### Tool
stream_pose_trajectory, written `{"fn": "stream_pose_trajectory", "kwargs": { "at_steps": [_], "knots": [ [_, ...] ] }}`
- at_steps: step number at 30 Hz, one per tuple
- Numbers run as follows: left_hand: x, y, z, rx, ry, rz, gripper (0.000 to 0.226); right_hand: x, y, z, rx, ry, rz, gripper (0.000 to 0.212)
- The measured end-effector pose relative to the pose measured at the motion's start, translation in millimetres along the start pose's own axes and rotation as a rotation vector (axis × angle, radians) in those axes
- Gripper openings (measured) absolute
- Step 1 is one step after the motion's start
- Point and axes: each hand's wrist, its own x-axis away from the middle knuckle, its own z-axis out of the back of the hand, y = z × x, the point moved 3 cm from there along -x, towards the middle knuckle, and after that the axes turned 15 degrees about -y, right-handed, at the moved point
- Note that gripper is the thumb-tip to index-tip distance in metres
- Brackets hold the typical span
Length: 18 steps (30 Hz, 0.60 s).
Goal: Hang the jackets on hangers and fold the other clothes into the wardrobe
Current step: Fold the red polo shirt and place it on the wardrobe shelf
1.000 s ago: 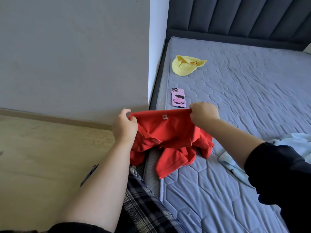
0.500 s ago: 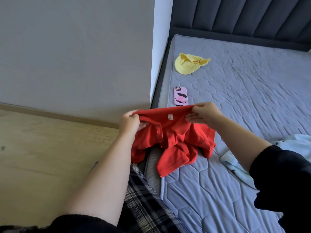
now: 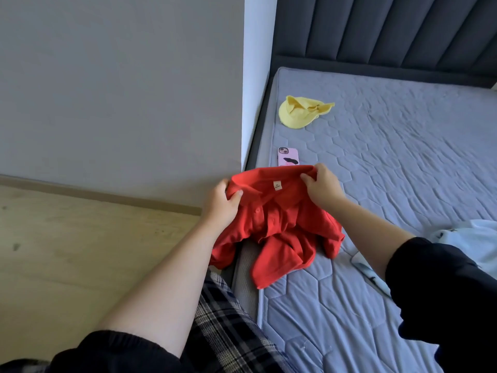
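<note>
Head view: both hands' fingers grip red polo shirt; neck label unreadable

Black left sleeve bunched near elbow; black right sleeve loose, cuff at mid-forearm. Forearms bare, left hand and right hand bare too. Dark navy plaid trousers, white-grey check lines.

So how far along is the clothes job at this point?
Done: nothing visible; no hanger, wardrobe or folded pile is in view. In hand: the left hand and right hand grip the red polo shirt by its top edge, its body crumpled on the mattress edge. Left: folding that shirt, plus a pale garment lying loose at the right and a yellow hat farther up.
</note>
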Motion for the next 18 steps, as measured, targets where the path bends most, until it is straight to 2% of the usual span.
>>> {"fn": "stream_pose_trajectory", "kwargs": {
  "at_steps": [3,7,11,14,18],
  "knots": [
    [2.2,30.9,23.5,-0.093,0.12,-0.073,0.015,6.2,-32.4,19.3,-0.051,0.061,0.094,0.028],
    [4.1,95.1,67.8,-0.403,0.257,-0.211,0.022,18.7,-84.6,60.1,-0.024,0.108,0.261,0.022],
    [13.4,167.6,114.9,-0.618,0.372,-0.316,0.03,34.5,-136.3,110.3,0.076,0.107,0.392,0.016],
    [28.1,220.6,155.3,-0.658,0.507,-0.357,0.032,50.7,-172.0,159.9,0.075,0.267,0.479,0.012],
    [53.6,285.5,202.9,-0.503,0.706,-0.422,0.025,80.0,-210.6,228.7,-0.223,0.56,0.547,0.014]
  ]
}}
